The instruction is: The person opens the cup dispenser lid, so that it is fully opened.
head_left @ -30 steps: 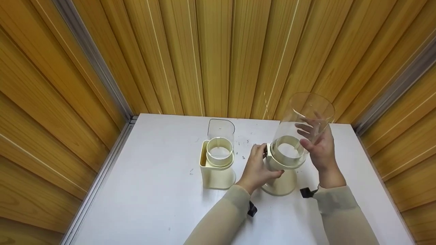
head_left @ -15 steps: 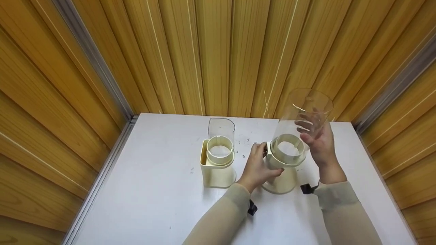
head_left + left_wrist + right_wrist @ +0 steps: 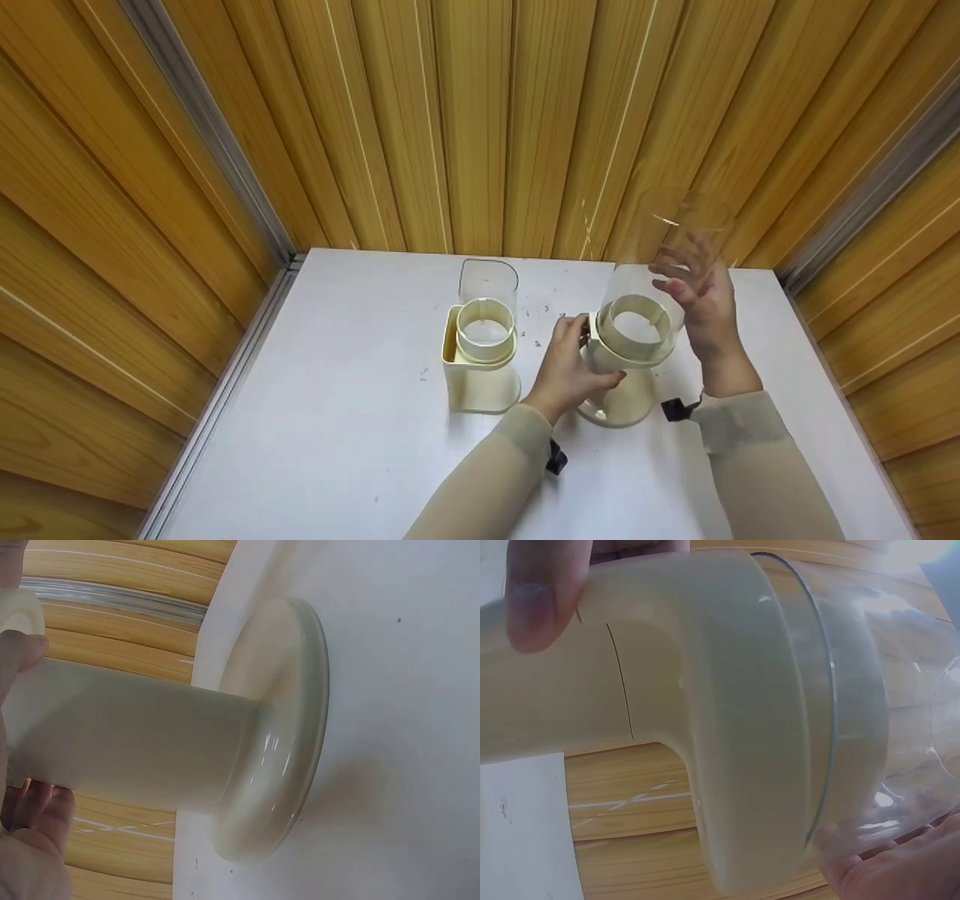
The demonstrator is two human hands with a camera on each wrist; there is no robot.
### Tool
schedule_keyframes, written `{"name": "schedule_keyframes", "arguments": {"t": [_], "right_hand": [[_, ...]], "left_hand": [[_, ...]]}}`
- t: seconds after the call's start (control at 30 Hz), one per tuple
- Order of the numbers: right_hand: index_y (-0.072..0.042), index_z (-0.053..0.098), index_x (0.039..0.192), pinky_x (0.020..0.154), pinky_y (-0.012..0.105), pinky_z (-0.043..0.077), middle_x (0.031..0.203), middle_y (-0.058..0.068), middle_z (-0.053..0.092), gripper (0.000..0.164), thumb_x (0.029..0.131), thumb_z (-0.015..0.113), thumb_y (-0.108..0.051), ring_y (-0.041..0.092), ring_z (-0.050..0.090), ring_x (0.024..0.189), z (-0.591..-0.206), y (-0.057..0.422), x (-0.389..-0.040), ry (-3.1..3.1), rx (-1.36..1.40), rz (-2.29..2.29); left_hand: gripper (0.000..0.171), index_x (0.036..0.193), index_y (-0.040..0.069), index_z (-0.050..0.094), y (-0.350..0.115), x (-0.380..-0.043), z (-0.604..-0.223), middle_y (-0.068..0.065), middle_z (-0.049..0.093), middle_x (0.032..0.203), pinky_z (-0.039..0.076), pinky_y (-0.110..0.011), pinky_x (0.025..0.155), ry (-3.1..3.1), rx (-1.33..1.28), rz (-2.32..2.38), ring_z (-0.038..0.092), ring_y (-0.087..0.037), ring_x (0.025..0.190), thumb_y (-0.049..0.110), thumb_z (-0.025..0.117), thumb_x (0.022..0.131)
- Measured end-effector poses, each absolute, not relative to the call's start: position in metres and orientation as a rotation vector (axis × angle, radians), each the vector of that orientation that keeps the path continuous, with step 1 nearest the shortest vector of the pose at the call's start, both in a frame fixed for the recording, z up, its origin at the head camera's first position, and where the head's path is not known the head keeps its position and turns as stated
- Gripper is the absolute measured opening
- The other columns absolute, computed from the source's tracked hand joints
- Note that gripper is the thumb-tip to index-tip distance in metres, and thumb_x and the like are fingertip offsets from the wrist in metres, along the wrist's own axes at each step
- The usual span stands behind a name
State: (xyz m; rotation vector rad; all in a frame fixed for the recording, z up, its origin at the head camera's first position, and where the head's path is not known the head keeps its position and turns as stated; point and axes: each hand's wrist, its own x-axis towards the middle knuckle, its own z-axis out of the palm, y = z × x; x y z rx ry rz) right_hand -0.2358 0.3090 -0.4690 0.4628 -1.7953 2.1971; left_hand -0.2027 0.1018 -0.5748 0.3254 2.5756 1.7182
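In the head view, my left hand (image 3: pixel 566 375) grips the neck of a cream stand (image 3: pixel 619 405) with a round base, right of centre on the table. The left wrist view shows the stand's smooth column (image 3: pixel 135 735) and the base flat on the table. A clear cylinder (image 3: pixel 630 259) rises from the stand's top, its lower edge around the cream ring (image 3: pixel 637 319). My right hand (image 3: pixel 709 322) holds the cylinder's right side, fingers behind it and seen through it. In the right wrist view, the clear wall (image 3: pixel 915 727) overlaps the ring above the wide collar (image 3: pixel 742 727).
To the left stands a second cream holder (image 3: pixel 484 386) with a side pocket, a ring on top and a clear squarish piece (image 3: pixel 487 277) behind the ring. The white table (image 3: pixel 315 420) has dark specks. Wood-panelled walls (image 3: pixel 472 127) enclose it.
My right hand has moved slightly up along the clear cylinder, and the cylinder's top rim sits a little higher in view. The left hand keeps its grip on the stand.
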Motion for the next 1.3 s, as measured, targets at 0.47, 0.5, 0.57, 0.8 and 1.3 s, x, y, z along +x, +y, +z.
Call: {"name": "schedule_keyframes", "arguments": {"t": [0.47, 0.5, 0.57, 0.8, 1.3], "right_hand": [[-0.016, 0.042, 0.164, 0.104, 0.036, 0.068, 0.145, 0.014, 0.070, 0.081, 0.097, 0.087, -0.021, 0.027, 0.079, 0.120, -0.445, 0.324, -0.241, -1.618, 0.460, 2.359], [-0.016, 0.041, 0.164, 0.104, 0.036, 0.068, 0.145, 0.014, 0.069, 0.081, 0.098, 0.086, -0.020, 0.028, 0.078, 0.120, -0.441, 0.326, -0.241, -1.593, 0.463, 2.369], [-0.015, 0.039, 0.164, 0.104, 0.037, 0.068, 0.145, 0.015, 0.069, 0.082, 0.097, 0.086, -0.016, 0.029, 0.078, 0.119, -0.435, 0.330, -0.244, -1.521, 0.474, 2.392], [-0.016, 0.042, 0.158, 0.102, 0.039, 0.066, 0.138, 0.018, 0.071, 0.080, 0.093, 0.086, 0.001, 0.032, 0.078, 0.114, -0.419, 0.338, -0.262, -1.302, 0.492, 2.420], [-0.018, 0.046, 0.154, 0.099, 0.027, 0.057, 0.142, 0.010, 0.055, 0.073, 0.094, 0.079, 0.009, 0.022, 0.064, 0.113, -0.423, 0.355, -0.283, -1.378, 0.170, 2.320]], "left_hand": [[0.107, 0.167, 0.019, 0.048, 0.105, -0.200, -0.580, 0.005, 0.052, 0.154, 0.050, -0.029, 0.129, 2.565, 0.318, 1.729, 0.061, -0.014, 0.150, 0.027, 0.106, 0.077], [0.106, 0.166, 0.019, 0.049, 0.105, -0.200, -0.581, 0.004, 0.052, 0.154, 0.050, -0.029, 0.129, 2.558, 0.324, 1.739, 0.061, -0.014, 0.150, 0.026, 0.106, 0.077], [0.105, 0.165, 0.019, 0.049, 0.105, -0.200, -0.583, 0.005, 0.052, 0.152, 0.050, -0.028, 0.129, 2.548, 0.338, 1.754, 0.061, -0.013, 0.149, 0.025, 0.106, 0.077], [0.106, 0.165, 0.016, 0.050, 0.103, -0.202, -0.583, 0.004, 0.053, 0.150, 0.049, -0.025, 0.128, 2.579, 0.372, 1.764, 0.061, -0.011, 0.146, 0.025, 0.106, 0.076], [0.103, 0.163, 0.017, 0.052, 0.102, -0.203, -0.585, 0.005, 0.053, 0.151, 0.049, -0.023, 0.127, 2.530, 0.383, 1.824, 0.061, -0.011, 0.147, 0.021, 0.106, 0.076]]}}
